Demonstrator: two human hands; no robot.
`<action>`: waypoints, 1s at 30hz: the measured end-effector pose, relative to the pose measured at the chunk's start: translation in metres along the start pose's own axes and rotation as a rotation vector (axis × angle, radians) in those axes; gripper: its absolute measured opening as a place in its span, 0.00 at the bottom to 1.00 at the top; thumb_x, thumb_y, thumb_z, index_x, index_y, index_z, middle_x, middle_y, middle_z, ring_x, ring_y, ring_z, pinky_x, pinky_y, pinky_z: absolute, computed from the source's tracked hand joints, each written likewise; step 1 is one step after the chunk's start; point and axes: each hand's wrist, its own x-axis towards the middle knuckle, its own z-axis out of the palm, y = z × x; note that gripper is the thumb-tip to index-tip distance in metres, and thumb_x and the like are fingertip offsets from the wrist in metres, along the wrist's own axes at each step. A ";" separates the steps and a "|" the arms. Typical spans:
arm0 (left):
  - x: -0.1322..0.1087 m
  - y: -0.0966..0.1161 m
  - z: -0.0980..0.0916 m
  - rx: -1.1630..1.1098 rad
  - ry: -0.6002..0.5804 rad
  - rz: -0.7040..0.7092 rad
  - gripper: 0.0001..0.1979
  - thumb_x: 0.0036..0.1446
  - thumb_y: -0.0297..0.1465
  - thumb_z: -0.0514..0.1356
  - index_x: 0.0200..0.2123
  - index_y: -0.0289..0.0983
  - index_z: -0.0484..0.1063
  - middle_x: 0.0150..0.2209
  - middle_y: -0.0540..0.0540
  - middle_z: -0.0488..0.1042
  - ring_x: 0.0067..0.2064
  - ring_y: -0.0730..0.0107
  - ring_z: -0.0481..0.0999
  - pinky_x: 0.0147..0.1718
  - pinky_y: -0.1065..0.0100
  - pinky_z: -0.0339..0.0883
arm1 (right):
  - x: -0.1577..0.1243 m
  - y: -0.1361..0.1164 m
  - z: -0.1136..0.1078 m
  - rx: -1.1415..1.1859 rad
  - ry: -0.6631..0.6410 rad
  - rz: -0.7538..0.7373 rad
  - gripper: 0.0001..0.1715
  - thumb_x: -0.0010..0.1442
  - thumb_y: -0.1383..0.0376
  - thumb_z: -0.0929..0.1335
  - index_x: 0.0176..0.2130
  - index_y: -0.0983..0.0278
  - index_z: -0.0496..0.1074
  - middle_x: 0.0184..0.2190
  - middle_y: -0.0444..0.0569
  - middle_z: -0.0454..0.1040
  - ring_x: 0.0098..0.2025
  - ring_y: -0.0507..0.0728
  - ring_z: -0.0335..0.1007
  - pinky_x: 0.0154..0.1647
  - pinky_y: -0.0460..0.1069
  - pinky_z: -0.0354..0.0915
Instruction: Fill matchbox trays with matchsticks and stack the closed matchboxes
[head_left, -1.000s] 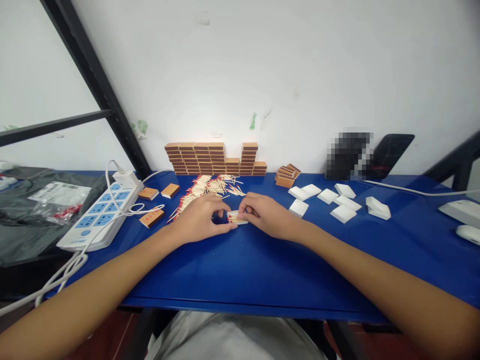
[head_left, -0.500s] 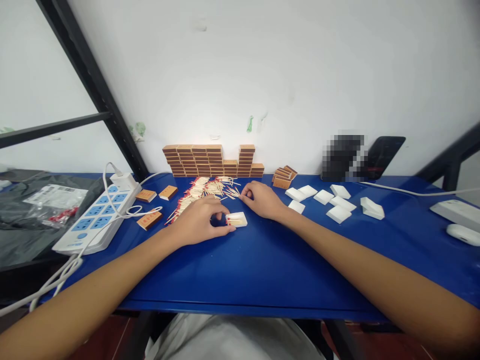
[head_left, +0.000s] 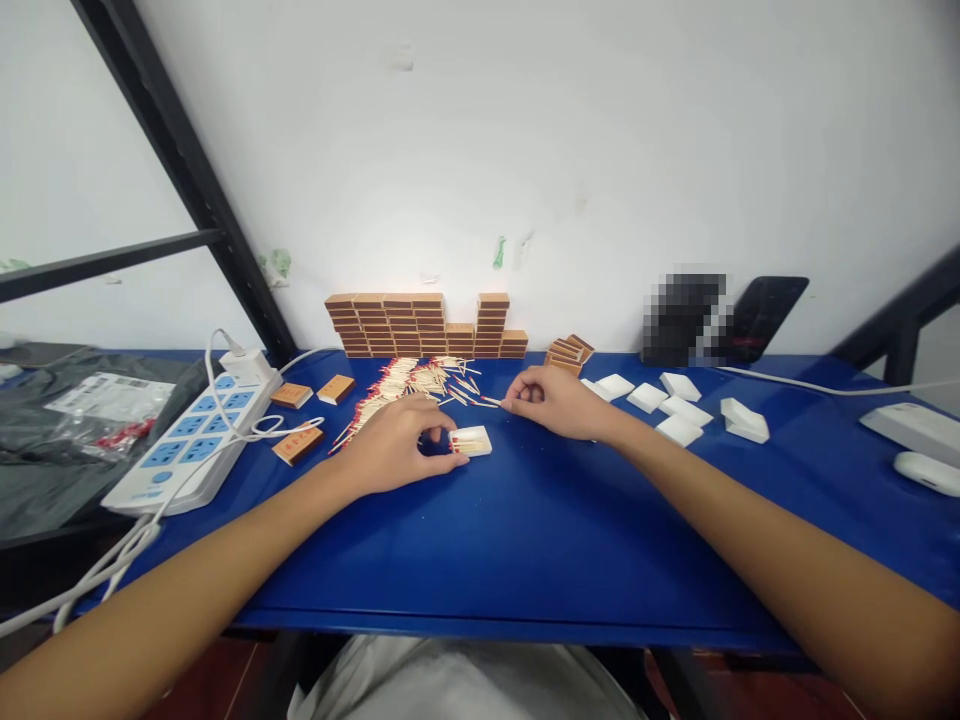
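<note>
My left hand (head_left: 401,440) is closed with thumb and fingers on the left end of a small white matchbox tray (head_left: 480,437). Several matches lie in that tray, red heads toward my palm. Farther right, my right hand (head_left: 551,400) pinches a match (head_left: 490,401), whose red head points left, just above the blue tabletop or touching it; I cannot tell which. Between the hands and the wall spreads a loose pile of red-headed matches (head_left: 390,385), with a few strays at its right edge.
Stacked matchboxes (head_left: 397,325) line the wall, and a few sleeves (head_left: 568,350) lean to their right. White trays (head_left: 679,410) are scattered at right, near a phone (head_left: 765,318). Three matchboxes (head_left: 298,444) lie beside the power strip (head_left: 191,440) and its cables at left.
My right hand has moved right, away from the edge of the match pile, and a match now shows between its fingers. My left hand stays on the tray.
</note>
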 end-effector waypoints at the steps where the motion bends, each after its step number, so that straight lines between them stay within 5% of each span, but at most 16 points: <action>1: 0.000 0.000 0.000 0.005 -0.001 0.000 0.12 0.60 0.42 0.69 0.40 0.40 0.80 0.31 0.48 0.76 0.37 0.64 0.74 0.37 0.64 0.65 | -0.001 -0.003 -0.002 0.029 -0.034 -0.008 0.13 0.61 0.57 0.71 0.35 0.64 0.80 0.30 0.47 0.76 0.31 0.53 0.66 0.32 0.48 0.60; 9: -0.001 -0.001 0.000 -0.004 0.009 -0.009 0.13 0.59 0.43 0.70 0.41 0.41 0.80 0.32 0.48 0.76 0.38 0.63 0.75 0.37 0.63 0.66 | -0.011 -0.019 0.004 0.165 -0.254 -0.074 0.23 0.63 0.47 0.69 0.38 0.65 0.77 0.30 0.46 0.73 0.31 0.53 0.64 0.33 0.49 0.61; 15: 0.000 -0.001 0.000 -0.013 -0.003 -0.017 0.13 0.59 0.43 0.70 0.41 0.40 0.80 0.32 0.48 0.76 0.38 0.64 0.74 0.37 0.64 0.66 | -0.005 -0.003 0.004 0.006 -0.109 -0.051 0.14 0.64 0.56 0.69 0.37 0.64 0.77 0.34 0.49 0.76 0.33 0.54 0.67 0.34 0.49 0.62; 30: 0.000 0.000 0.000 -0.017 -0.008 -0.007 0.13 0.59 0.43 0.69 0.41 0.40 0.81 0.32 0.48 0.76 0.38 0.63 0.75 0.38 0.63 0.66 | -0.001 0.006 -0.005 -0.054 -0.087 -0.099 0.11 0.60 0.58 0.70 0.35 0.63 0.79 0.31 0.46 0.73 0.30 0.52 0.65 0.33 0.48 0.60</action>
